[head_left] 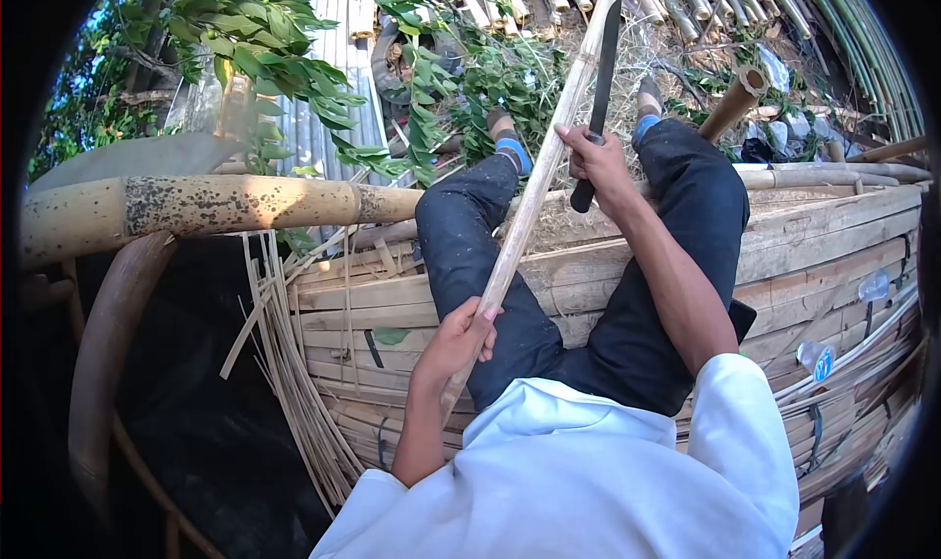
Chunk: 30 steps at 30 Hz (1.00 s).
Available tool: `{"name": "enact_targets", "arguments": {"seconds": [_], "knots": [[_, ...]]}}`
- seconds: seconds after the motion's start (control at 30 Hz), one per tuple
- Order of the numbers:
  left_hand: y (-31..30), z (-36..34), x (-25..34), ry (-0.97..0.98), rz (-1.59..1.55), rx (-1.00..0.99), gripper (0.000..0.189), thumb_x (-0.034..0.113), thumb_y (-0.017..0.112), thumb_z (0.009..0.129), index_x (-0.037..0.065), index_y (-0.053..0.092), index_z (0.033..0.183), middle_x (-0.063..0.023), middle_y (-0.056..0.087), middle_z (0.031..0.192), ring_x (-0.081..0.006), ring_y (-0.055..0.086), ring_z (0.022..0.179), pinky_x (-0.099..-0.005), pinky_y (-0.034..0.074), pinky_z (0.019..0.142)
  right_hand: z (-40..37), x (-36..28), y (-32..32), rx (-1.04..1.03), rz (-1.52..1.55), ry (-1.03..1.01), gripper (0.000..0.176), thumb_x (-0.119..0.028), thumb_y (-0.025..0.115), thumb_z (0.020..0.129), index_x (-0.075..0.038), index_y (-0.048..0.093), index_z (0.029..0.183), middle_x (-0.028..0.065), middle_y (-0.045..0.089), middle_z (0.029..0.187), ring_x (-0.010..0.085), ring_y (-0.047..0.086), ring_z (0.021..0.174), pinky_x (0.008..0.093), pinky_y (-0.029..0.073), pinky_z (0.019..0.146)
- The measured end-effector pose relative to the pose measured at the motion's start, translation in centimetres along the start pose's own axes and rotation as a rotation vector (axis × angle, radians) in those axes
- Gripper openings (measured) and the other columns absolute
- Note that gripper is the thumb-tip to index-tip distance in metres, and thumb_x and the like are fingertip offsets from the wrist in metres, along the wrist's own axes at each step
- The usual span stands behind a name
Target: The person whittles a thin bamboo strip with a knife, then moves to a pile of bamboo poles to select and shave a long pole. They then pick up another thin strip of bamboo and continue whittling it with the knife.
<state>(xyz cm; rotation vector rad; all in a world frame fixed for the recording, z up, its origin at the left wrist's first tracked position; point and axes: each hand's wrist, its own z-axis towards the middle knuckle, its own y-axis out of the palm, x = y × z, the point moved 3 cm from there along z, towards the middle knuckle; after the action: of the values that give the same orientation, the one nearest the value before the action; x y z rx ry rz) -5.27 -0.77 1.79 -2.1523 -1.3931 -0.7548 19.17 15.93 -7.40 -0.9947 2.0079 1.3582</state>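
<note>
Because the right grip [600, 163] clasps a knife [606, 69] beside the bamboo strip [529, 201] held in the left grip [458, 341], a slip could cut skin.

A white short-sleeved shirt [608, 461] above dark navy long trousers [470, 250]; blue-striped socks [514, 151]; a pale tan bamboo strip [534, 187]; a black-bladed long knife [607, 69]; a yellow-tan thick bamboo pole [196, 204] with black speckles; glossy green leafy branches [265, 45].
</note>
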Motion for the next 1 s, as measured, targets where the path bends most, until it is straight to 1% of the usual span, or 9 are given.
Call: {"name": "enact_targets", "arguments": {"seconds": [0.07,0.2,0.3,0.37,0.63,0.7,0.77,0.83,1.0], "knots": [[-0.4,-0.7,-0.8,-0.061,-0.039,-0.009,0.031,0.032,0.044,0.101,0.003,0.052,0.104,-0.0012,0.048,0.065,-0.0086,0.049,0.053,-0.0225,0.043,0.05,0.5,-0.5,-0.6,0.071,-0.047,0.008,0.026,-0.02,0.073,0.084,-0.007,0.057,0.069,-0.0062,0.043,0.058,0.0034,0.035,0.044,0.022,0.028,0.04],[-0.8,-1.3,-1.0,-0.067,-0.068,0.029,0.031,0.032,0.043,0.101,0.003,0.052,0.098,0.0001,0.046,0.063,-0.0081,0.047,0.052,-0.0223,0.043,0.051,0.9,-0.5,-1.3,0.126,-0.072,-0.007,0.025,-0.021,0.073,0.084,-0.007,0.057,0.07,-0.0061,0.043,0.058,0.0038,0.036,0.045,0.0223,0.029,0.04],[-0.8,-1.7,-0.9,-0.084,0.0,0.058,0.03,0.032,0.043,0.101,0.004,0.052,0.094,0.0005,0.046,0.063,-0.0073,0.045,0.052,-0.0222,0.042,0.051,0.9,-0.9,-1.4,0.131,-0.069,-0.006,0.025,-0.02,0.073,0.084,-0.007,0.057,0.071,-0.0062,0.042,0.058,0.0042,0.036,0.044,0.0224,0.029,0.041],[-1.4,-2.3,-1.5,-0.108,0.043,0.092,0.027,0.03,0.045,0.101,0.006,0.053,0.092,0.0025,0.047,0.064,-0.0054,0.045,0.052,-0.0205,0.04,0.05,1.2,-1.0,-1.7,0.156,-0.049,-0.023,0.028,-0.02,0.072,0.085,-0.012,0.05,0.071,-0.0078,0.035,0.055,0.0038,0.033,0.045,0.022,0.028,0.042],[-2.8,-2.9,-2.0,-0.12,0.038,0.088,0.035,0.038,0.042,0.101,0.009,0.048,0.083,0.0059,0.039,0.058,-0.0025,0.034,0.047,-0.0193,0.03,0.042,1.2,-0.9,-1.7,0.018,0.156,0.043,0.025,-0.021,0.065,0.09,-0.013,0.05,0.072,-0.0084,0.032,0.052,0.0046,0.031,0.043,0.0224,0.026,0.046],[-2.5,-2.7,-2.0,-0.115,0.01,0.069,0.037,0.04,0.042,0.101,0.009,0.047,0.081,0.0064,0.038,0.057,-0.0021,0.032,0.046,-0.019,0.028,0.04,0.8,-1.2,-1.5,-0.028,0.313,0.067,0.019,-0.013,0.065,0.089,-0.009,0.052,0.076,-0.0076,0.034,0.053,0.0045,0.032,0.043,0.0213,0.027,0.043],[-2.5,-2.7,-2.3,-0.108,-0.039,0.068,0.038,0.04,0.042,0.101,0.009,0.047,0.08,0.0068,0.037,0.056,-0.0019,0.031,0.045,-0.0189,0.027,0.04,0.8,-1.3,-1.7,-0.047,0.296,0.057,0.022,-0.013,0.064,0.089,-0.009,0.05,0.074,-0.0074,0.033,0.052,0.0051,0.033,0.043,0.0218,0.028,0.044],[-2.6,-2.8,-2.1,-0.113,-0.017,0.077,0.038,0.04,0.043,0.101,0.009,0.047,0.079,0.0068,0.037,0.055,-0.0019,0.03,0.045,-0.0191,0.027,0.039,0.7,-1.2,-1.5,-0.053,0.235,0.083,0.026,-0.02,0.06,0.093,-0.014,0.047,0.072,-0.0084,0.03,0.05,0.0052,0.031,0.042,0.0234,0.026,0.047],[-2.2,-2.4,-2.4,-0.078,0.009,0.106,0.039,0.039,0.044,0.1,0.008,0.047,0.078,0.0065,0.036,0.054,-0.0021,0.031,0.043,-0.0196,0.027,0.038,0.6,-0.7,-1.3,0.012,0.244,0.084,0.026,-0.022,0.062,0.093,-0.014,0.047,0.073,-0.0077,0.031,0.05,0.0067,0.032,0.043,0.0238,0.027,0.047]]}}
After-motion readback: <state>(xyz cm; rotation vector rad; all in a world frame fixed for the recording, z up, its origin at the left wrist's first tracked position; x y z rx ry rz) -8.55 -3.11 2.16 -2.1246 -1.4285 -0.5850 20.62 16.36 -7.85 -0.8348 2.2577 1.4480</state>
